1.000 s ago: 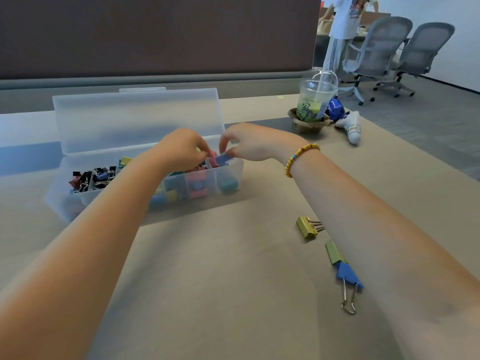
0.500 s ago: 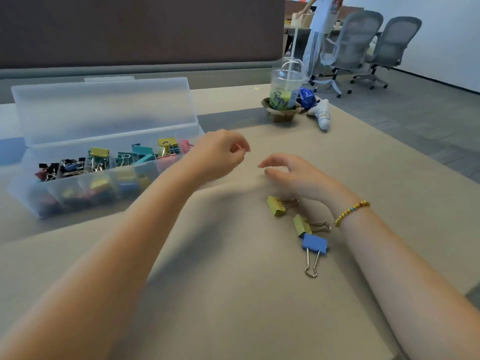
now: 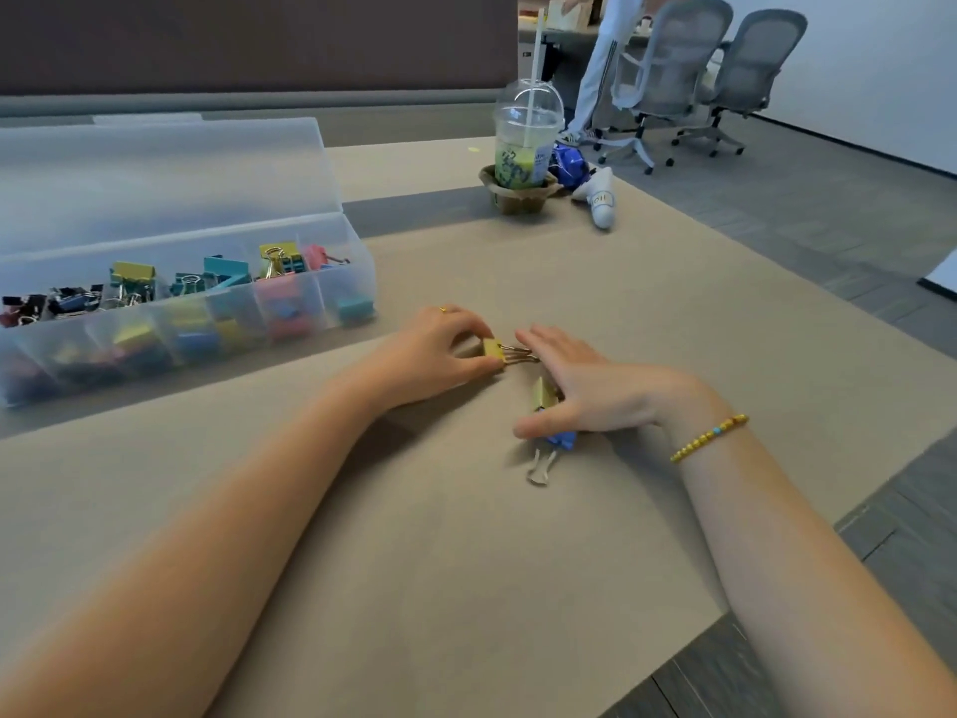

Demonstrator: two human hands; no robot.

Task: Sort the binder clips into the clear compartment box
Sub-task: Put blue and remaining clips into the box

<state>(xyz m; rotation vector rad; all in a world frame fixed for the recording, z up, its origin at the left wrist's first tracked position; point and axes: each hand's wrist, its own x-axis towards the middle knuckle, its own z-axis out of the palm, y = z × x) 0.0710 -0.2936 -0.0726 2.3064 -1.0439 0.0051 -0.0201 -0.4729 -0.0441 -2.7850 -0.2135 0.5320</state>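
Left hand (image 3: 437, 349) was down on the brown paper table cover (image 3: 466, 562), and its thumb and fingertips pinched the body of a yellow binder clip (image 3: 494, 349), the wire handles pointing right. Right hand (image 3: 590, 391) sat just beside it, fingers stretched out straight and loose, the fingertips at or just over those wire handles; whether they actually touched, hard to say. It gripped nothing. Under that right palm lay a second yellow binder clip (image 3: 544, 391), partly covered, and just below the thumb a blue binder clip (image 3: 562, 440) peeked out, its silver wire loop lying toward the camera. A beaded yellow bracelet (image 3: 709, 437) ringed the right wrist, and a small ring showed on the left hand.

Off to the left stood the clear compartment box (image 3: 336, 282), lid propped open behind it, its cells already loaded with clips: black ones at the far left, then yellow, teal, gold and pink. It sat well apart from the hands.

At the back of the table a domed plastic cup (image 3: 525, 142) with a straw held a green drink and stood in a cardboard holder. Beyond it, two grey office chairs (image 3: 673, 70), and a person standing by them.
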